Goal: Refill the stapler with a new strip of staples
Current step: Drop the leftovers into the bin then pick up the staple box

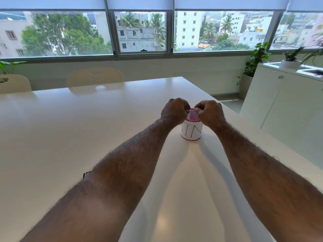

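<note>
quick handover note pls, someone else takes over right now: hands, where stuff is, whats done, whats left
Left hand and right hand: both curled at the rim of the pink mesh cup, fingertips over its opening; whether either holds anything is hidden.
Cup: upright on the white table, with a white paper label wrapped round it.
A small metal item peeks out beside the left forearm; too hidden to identify.
Stapler and staple strip: neither visible.
Done: nothing that shows.
Left: find the stapler and strip, open, load, close.
</note>
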`<state>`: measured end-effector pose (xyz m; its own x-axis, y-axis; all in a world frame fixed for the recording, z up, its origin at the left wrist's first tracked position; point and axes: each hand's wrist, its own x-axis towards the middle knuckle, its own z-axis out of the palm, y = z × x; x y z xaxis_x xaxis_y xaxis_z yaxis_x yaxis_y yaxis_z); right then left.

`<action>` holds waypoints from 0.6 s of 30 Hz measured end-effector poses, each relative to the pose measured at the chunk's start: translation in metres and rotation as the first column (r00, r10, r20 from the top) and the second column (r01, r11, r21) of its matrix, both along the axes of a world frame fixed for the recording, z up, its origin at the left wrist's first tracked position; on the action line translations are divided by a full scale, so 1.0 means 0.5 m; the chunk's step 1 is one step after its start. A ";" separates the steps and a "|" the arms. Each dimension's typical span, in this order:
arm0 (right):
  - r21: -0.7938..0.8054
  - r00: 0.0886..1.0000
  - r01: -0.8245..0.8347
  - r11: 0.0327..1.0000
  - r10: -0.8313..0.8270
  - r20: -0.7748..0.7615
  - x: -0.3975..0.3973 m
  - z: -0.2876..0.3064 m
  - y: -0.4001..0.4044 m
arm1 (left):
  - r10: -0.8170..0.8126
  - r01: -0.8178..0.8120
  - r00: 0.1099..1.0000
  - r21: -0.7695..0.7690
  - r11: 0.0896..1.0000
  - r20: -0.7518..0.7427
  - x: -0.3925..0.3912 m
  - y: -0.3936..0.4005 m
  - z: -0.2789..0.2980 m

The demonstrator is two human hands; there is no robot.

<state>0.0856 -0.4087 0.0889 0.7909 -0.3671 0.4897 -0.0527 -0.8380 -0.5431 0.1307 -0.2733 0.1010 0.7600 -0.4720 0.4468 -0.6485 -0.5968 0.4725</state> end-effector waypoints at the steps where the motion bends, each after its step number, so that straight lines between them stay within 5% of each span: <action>1: 0.010 0.999 0.017 1.000 -0.018 0.048 0.002 -0.001 0.005 | 0.016 -0.016 1.000 -0.022 1.000 0.006 0.002 0.009 -0.001; 8: 0.039 0.881 0.007 0.999 -0.024 0.473 -0.015 -0.026 0.083 | 0.207 -0.209 0.978 -0.141 0.968 -0.027 0.002 0.123 -0.050; 13: -0.033 0.855 -0.059 0.998 0.068 0.515 -0.038 -0.074 0.151 | 0.254 -0.235 0.955 0.131 0.963 -0.154 -0.014 0.191 -0.126; 16: -0.005 0.886 -0.136 0.991 0.124 0.447 -0.045 -0.102 0.179 | 0.265 -0.189 0.947 0.353 0.917 -0.181 -0.033 0.205 -0.147; 18: 0.055 0.924 -0.148 0.988 0.118 0.363 -0.053 -0.121 0.189 | 0.228 -0.155 0.960 0.366 0.918 -0.164 -0.047 0.204 -0.151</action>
<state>0.0591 -0.3140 0.0283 0.6131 -0.3203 0.7221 0.2659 -0.7771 -0.5705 0.1070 -0.1713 0.0253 0.9071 -0.4057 0.1117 -0.4194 -0.8492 0.3209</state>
